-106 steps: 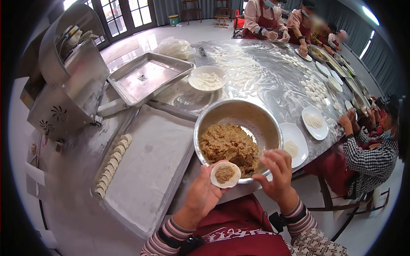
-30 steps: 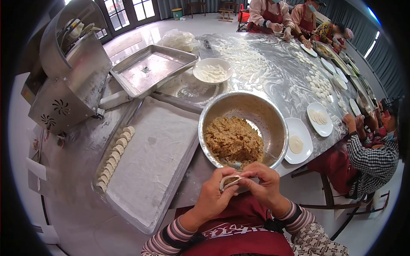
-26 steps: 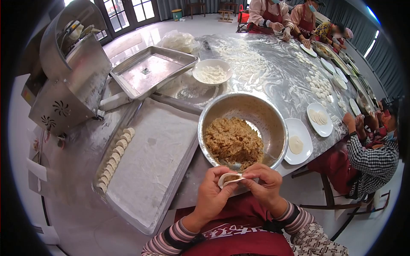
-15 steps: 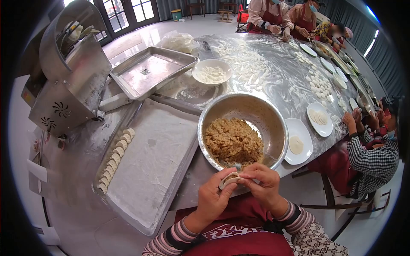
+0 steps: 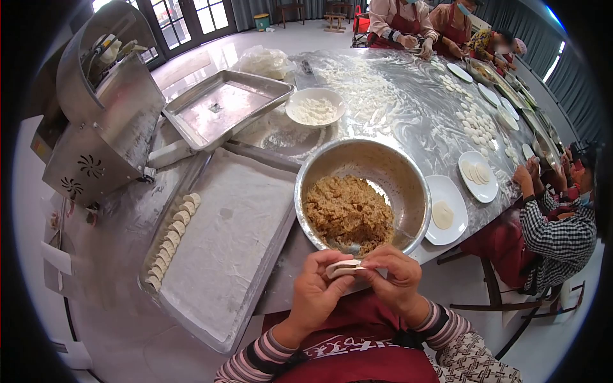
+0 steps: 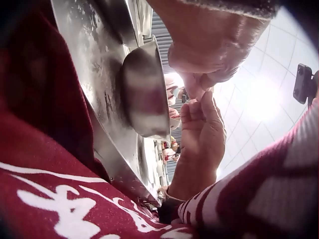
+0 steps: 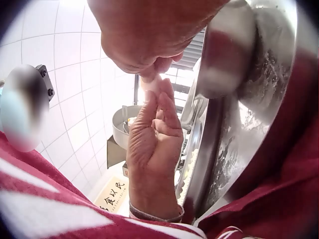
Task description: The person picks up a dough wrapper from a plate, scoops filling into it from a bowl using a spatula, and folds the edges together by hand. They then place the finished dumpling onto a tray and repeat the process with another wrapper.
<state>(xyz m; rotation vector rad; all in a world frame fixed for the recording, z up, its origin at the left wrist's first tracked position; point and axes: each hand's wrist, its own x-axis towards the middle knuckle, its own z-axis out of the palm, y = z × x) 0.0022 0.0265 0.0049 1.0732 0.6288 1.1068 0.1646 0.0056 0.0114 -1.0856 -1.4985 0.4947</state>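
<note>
A folded dumpling (image 5: 343, 268) with a white wrapper is held between both hands in the head view, in front of the near rim of a steel bowl (image 5: 415, 172). My left hand (image 5: 315, 290) grips its left end, thumb on the near side and fingers behind. At the other end my right hand (image 5: 397, 281) pinches the wrapper's edge between thumb and fingers. A strip of brown filling shows along the opening between the wrapper's edges. Ground filling (image 5: 350, 210) lies heaped in the bowl. From both wrist views the hands meet at the fingertips, and the dumpling is mostly hidden.
On the left, a lined tray (image 5: 223, 255) carries a row of finished dumplings (image 5: 171, 246). An upper metal tray (image 5: 223, 105), a flour bowl (image 5: 315, 107) and a steel machine (image 5: 102, 127) stand beyond. To the right are a plate (image 5: 454, 223) with one wrapper and other seated people.
Earlier the wrapper lay flat on the left palm with filling on it, the right hand apart. Now it is folded over, both hands pinch it, and its opening is narrower than a second ago.
</note>
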